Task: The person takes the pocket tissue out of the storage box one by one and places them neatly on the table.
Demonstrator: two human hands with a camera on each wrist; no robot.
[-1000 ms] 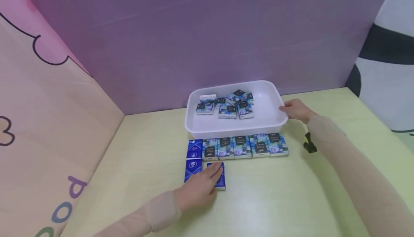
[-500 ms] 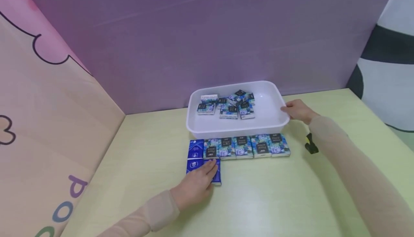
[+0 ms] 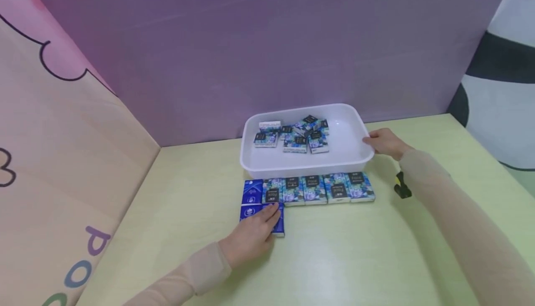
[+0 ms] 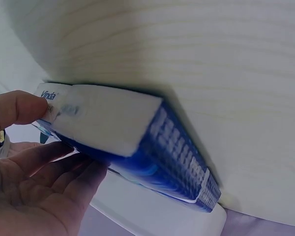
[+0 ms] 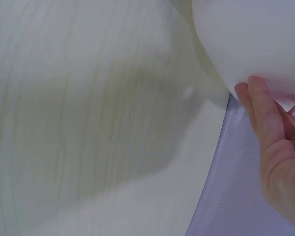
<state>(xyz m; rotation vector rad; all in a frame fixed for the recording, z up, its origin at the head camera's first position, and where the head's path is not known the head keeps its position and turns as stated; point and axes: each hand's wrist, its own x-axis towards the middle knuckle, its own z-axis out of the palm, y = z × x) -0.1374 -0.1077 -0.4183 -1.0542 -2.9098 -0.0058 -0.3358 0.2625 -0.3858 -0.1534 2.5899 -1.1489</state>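
My left hand [image 3: 250, 235] lies over a blue tissue pack [image 3: 279, 226] on the table, its thumb against the pack's side and its fingers over the top. In the left wrist view this pack [image 4: 113, 118] shows a white side lettered Vinda. Two more blue packs, an upper [image 3: 252, 192] and a lower one [image 3: 249, 211], line up to its left; the hand partly covers the lower. My right hand [image 3: 386, 142] holds the right end of a white plastic tray [image 3: 344, 150]. In the right wrist view, fingers [image 5: 265, 110] touch the tray's outer wall.
A row of several floral tissue packs [image 3: 314, 190] lies along the tray's front. Several more floral packs [image 3: 295, 144] lie loosely inside the tray. A small black object [image 3: 402, 186] is by the right forearm. A purple backdrop [image 3: 251, 55] stands behind the table [image 3: 334, 259].
My left hand has slid the blue pack left and away from me, against the neighbouring blue pack and up to the floral row. My right hand stays at the tray.
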